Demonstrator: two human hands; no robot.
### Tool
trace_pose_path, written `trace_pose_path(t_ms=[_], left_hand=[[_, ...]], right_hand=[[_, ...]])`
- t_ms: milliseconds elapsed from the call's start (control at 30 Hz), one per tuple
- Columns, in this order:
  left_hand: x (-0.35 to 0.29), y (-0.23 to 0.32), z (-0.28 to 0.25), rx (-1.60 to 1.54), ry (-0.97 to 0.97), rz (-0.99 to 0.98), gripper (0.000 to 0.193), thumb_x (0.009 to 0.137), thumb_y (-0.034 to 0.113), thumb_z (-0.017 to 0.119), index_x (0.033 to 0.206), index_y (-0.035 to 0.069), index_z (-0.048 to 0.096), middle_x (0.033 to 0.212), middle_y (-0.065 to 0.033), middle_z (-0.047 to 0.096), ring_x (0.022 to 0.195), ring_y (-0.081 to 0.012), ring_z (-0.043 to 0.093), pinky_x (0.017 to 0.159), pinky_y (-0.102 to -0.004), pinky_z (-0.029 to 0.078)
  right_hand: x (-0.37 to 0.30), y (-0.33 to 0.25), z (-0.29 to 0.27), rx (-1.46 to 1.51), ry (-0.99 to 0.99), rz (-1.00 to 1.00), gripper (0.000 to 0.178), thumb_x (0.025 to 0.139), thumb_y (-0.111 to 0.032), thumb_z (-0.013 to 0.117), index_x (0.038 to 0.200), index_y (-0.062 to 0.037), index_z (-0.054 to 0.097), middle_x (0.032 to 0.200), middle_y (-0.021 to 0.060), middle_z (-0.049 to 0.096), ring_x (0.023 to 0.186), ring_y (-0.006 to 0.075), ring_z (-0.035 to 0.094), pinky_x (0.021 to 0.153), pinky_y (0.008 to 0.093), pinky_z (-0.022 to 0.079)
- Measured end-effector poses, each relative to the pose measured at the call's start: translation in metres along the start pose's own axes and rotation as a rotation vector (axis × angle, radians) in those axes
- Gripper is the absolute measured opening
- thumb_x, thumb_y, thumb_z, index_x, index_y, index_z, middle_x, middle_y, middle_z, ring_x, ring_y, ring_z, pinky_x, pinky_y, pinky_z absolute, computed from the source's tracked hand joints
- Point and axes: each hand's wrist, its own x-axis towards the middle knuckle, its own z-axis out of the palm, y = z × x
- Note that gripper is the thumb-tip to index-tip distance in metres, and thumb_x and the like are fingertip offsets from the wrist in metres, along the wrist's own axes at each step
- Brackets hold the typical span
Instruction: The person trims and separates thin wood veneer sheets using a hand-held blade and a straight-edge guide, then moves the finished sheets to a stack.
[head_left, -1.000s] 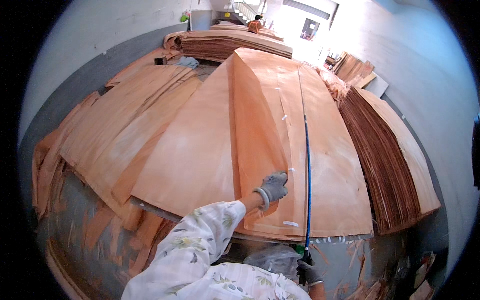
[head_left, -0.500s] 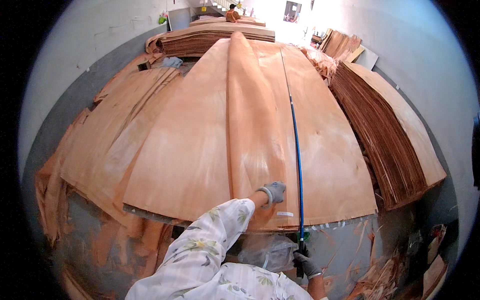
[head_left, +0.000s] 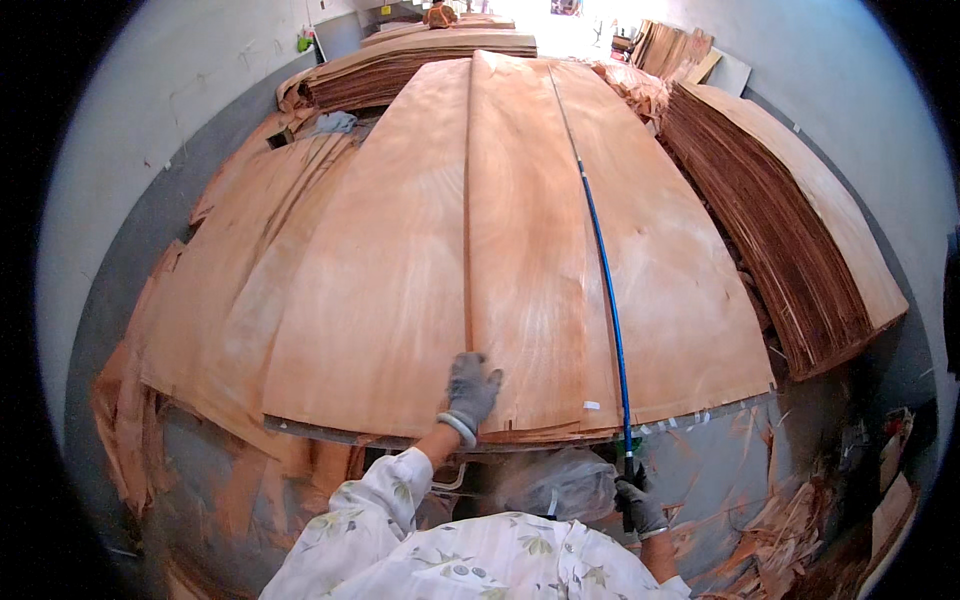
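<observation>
My left hand [head_left: 472, 388], in a grey glove, lies with its fingers stretched out on the near part of a wood veneer strip, by its left edge. The narrow veneer strip [head_left: 528, 250] runs lengthwise over a broad pile of wood veneer sheets [head_left: 370, 290]. My right hand [head_left: 640, 503], also gloved, is closed around the black handle of a long blue rod [head_left: 610, 290] just in front of the pile. The rod lies lengthwise over the sheets, right of the strip, and thins toward the far end. A small white label [head_left: 591, 405] sits near the front edge.
To the right stands a thick veneer stack [head_left: 770, 220]; lower sheets [head_left: 220, 300] lie to the left. Another stack [head_left: 420, 65] is at the back, with a person [head_left: 440, 15] beyond it. A clear plastic bag [head_left: 560, 482] and veneer scraps [head_left: 770, 540] lie at the near side.
My left hand has shifted left from beside the rod and changed from closed to flat. The strip's raised bulge has flattened. My right hand still holds the rod.
</observation>
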Motion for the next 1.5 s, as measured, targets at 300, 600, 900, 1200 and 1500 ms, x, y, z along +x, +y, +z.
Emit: trace_pose_path(t_ms=[300,600,900,1200,1500], left_hand=[[-0.007,-0.020,0.017,-0.346,-0.145,-0.365,0.046,0.077,0.029,0.067,0.106,-0.002,0.049,0.102,-0.0245,0.060,0.095,-0.0380,0.059,0.084,-0.0429,0.046],[0.006,0.042,0.016,-0.264,-0.202,-0.227,0.058,0.077,0.026,0.065,0.120,-0.005,0.041,0.118,-0.0275,0.051,0.110,-0.0382,0.051,0.094,-0.0409,0.040],[-0.041,0.027,0.082,-0.082,-0.032,0.148,0.090,0.079,0.035,0.063,0.140,-0.008,0.012,0.139,-0.0312,0.025,0.129,-0.0426,0.028,0.109,-0.0435,0.021],[-0.098,-0.036,0.136,0.408,-0.202,0.508,0.072,0.078,0.041,0.059,0.135,0.005,0.033,0.129,-0.0138,0.044,0.122,-0.0319,0.038,0.106,-0.0424,0.026],[-0.084,-0.004,0.097,-0.327,-0.063,0.038,0.054,0.089,0.026,0.049,0.134,-0.002,0.036,0.135,-0.0175,0.042,0.122,-0.0283,0.042,0.103,-0.0366,0.031]], right_hand=[[-0.007,-0.020,0.010,0.017,0.020,-0.125,0.032,0.078,-0.012,0.066,0.106,-0.0076,0.053,0.078,0.0013,0.055,0.059,0.0099,0.050,0.047,0.0251,0.042],[-0.040,-0.055,0.004,-0.270,0.087,-0.249,0.015,0.080,-0.009,0.064,0.094,-0.0050,0.059,0.068,-0.0023,0.054,0.054,0.0079,0.048,0.046,0.0226,0.038],[-0.021,-0.150,0.101,-0.037,-0.280,-0.116,0.019,0.083,-0.015,0.062,0.094,-0.0004,0.060,0.074,0.0001,0.057,0.062,0.0088,0.051,0.054,0.0235,0.042],[0.058,-0.128,0.251,-0.088,-0.680,-0.048,0.035,0.084,-0.031,0.065,0.100,-0.0011,0.057,0.077,0.0049,0.061,0.064,0.0129,0.058,0.054,0.0283,0.048],[0.044,-0.171,0.135,-0.179,-0.569,-0.309,0.030,0.085,-0.021,0.062,0.107,-0.0008,0.061,0.095,0.0053,0.063,0.083,0.0136,0.058,0.072,0.0255,0.048]])
